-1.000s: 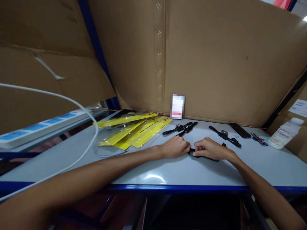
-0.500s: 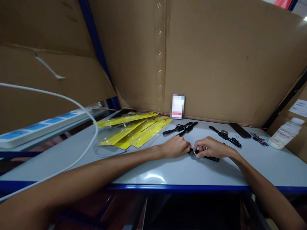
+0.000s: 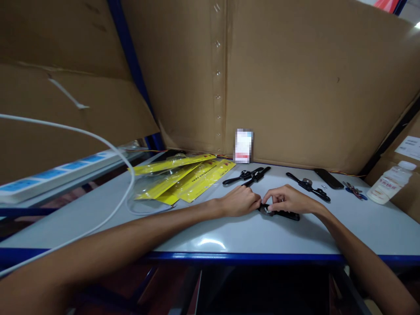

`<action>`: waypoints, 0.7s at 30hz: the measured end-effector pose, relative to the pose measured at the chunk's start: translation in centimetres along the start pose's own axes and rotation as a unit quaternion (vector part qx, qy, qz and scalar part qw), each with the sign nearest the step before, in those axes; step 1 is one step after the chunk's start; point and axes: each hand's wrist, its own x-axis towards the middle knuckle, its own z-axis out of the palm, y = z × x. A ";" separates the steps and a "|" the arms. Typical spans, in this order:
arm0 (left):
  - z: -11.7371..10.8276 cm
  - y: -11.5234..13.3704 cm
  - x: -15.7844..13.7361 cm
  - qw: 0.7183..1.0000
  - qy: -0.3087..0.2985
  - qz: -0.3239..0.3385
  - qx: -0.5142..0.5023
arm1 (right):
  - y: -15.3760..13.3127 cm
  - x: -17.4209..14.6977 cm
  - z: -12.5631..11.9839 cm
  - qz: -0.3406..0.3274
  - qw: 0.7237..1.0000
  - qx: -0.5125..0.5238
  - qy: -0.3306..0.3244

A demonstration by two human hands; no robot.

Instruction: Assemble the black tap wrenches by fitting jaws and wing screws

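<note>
A black spokeshave (image 3: 290,215) lies on the table below my hands, its silvery middle part showing between them. My left hand (image 3: 240,201) is closed in a fist around its left end, which the fingers hide. Over the middle, my right hand (image 3: 289,199) bends thumb and index finger down onto a small metal part (image 3: 267,211) of the spokeshave. The fingertips cover much of that part. Behind my left hand, two more spokeshaves (image 3: 241,176) lie crossed. Another spokeshave (image 3: 310,187) rests beyond my right hand, with a small shiny piece (image 3: 324,187) beside it.
Yellow cards in clear plastic packaging (image 3: 187,179) are piled at the left. A white cable (image 3: 108,142) loops past a power strip (image 3: 62,170). A lit phone (image 3: 243,146) leans on the cardboard wall (image 3: 295,87). At right are a dark phone-like slab (image 3: 329,179), keys (image 3: 354,191) and a bottle (image 3: 390,183).
My right hand's fingers have shifted slightly, with the thumb raised a little over the metal part, so more of the middle shows. My left hand has stayed in place.
</note>
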 end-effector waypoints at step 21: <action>-0.3 0.3 0.0 1.000 -0.017 -0.006 0.023 | -0.3 0.7 1.4 0.004 0.994 -0.108 0.022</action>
